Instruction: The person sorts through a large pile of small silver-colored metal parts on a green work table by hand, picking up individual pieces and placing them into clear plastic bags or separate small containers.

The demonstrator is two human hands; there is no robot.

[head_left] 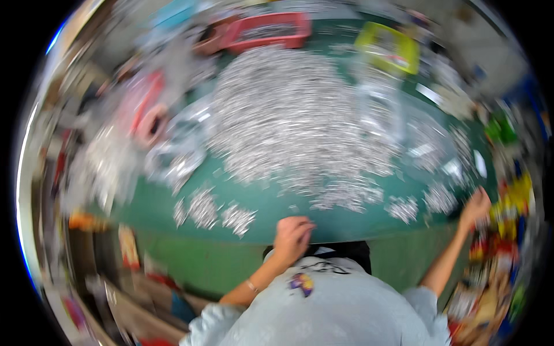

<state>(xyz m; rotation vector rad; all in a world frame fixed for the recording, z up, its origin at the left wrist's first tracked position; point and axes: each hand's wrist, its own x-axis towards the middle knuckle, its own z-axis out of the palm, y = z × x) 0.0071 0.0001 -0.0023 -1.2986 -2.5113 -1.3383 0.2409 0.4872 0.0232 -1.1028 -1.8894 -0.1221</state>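
Observation:
A broad heap of small silvery metal pieces (283, 109) covers the middle of the green table (265, 228); motion blur hides their exact kind. At the near edge, my left hand (293, 236) rests with its fingers curled in, and whatever they may hold is hidden. Far to the right, my right hand (476, 206) is at the table's right edge, its fingers smeared. Between my hands lie a small pile of the pieces (403, 209) and another pile (440, 199), the latter closer to my right hand. More small piles (238, 219) sit left of my left hand.
A pink tray (303, 37) and a yellow-green basket (412, 60) stand at the back. Clear plastic bags (173, 158) lie on the left, and another bag (427, 135) on the right. A pink roll (152, 124) is among the left bags. Colourful packages (508, 207) crowd the right side.

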